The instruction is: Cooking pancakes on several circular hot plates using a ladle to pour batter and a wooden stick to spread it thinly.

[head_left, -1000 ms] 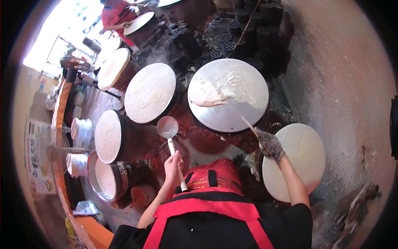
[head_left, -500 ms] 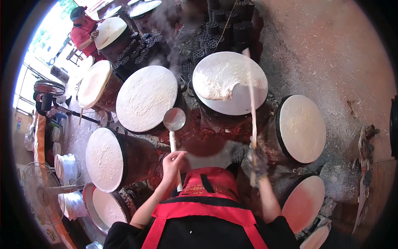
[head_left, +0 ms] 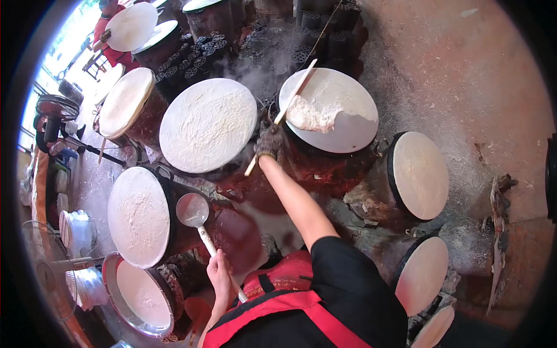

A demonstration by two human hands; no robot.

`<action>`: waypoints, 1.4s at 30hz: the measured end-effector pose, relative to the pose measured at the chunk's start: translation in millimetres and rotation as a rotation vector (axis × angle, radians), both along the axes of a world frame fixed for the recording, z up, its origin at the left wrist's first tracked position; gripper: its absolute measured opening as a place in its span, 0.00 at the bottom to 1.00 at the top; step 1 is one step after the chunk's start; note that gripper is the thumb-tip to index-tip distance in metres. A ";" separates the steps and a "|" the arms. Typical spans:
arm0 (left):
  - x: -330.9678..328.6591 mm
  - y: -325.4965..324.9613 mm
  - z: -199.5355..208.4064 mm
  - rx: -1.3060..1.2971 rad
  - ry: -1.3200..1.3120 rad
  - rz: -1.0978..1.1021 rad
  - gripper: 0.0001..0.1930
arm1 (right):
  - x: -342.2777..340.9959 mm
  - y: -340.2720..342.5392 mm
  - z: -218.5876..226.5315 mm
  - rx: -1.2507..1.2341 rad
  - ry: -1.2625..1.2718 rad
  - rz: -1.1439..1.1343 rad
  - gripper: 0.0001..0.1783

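My left hand [head_left: 219, 277] grips the pale handle of a metal ladle [head_left: 194, 210], whose bowl hangs beside a round griddle [head_left: 138, 216] at the left. In a dark glove, my right hand [head_left: 270, 142] is closed around a long flat wooden stick [head_left: 299, 88]. The stick slants up across the left edge of the far griddle [head_left: 355, 132]. White batter [head_left: 342, 87] covers most of that griddle, with a thick lump near the stick; its lower right is bare. To its left, another griddle [head_left: 209, 124] is coated all over with a rough white layer.
More coated griddles [head_left: 420, 175] stand on drums on both sides. A wide metal basin [head_left: 142, 296] of white batter sits at lower left, near a fan [head_left: 49, 272]. Black briquettes [head_left: 203, 52] are stacked behind. Far left, a person [head_left: 107, 29] holds a round white sheet [head_left: 132, 26].
My right hand has swung left and forward with the stick, now slanted across the griddle's left side. The ladle has moved left and nearer me. The other person's white sheet is raised higher.
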State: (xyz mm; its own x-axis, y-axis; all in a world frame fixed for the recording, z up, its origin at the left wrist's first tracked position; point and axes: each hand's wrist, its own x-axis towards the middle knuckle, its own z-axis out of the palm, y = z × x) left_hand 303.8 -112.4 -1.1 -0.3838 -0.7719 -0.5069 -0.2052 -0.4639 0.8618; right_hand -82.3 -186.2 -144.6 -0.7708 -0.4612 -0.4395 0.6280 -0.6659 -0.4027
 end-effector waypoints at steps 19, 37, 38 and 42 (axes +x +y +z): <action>-55.8 33.1 24.9 -0.066 0.145 -0.323 0.18 | 48.4 167.5 91.5 0.575 0.422 -0.210 0.20; -157.7 105.9 39.4 -0.028 0.181 -0.280 0.16 | 22.0 348.3 74.6 0.356 0.229 0.523 0.22; -169.8 114.5 49.7 0.016 0.199 -0.181 0.18 | 9.5 370.5 71.6 0.338 0.224 0.500 0.23; -196.9 133.4 60.3 0.160 0.137 -0.079 0.23 | -81.3 445.8 23.6 0.415 0.242 0.456 0.17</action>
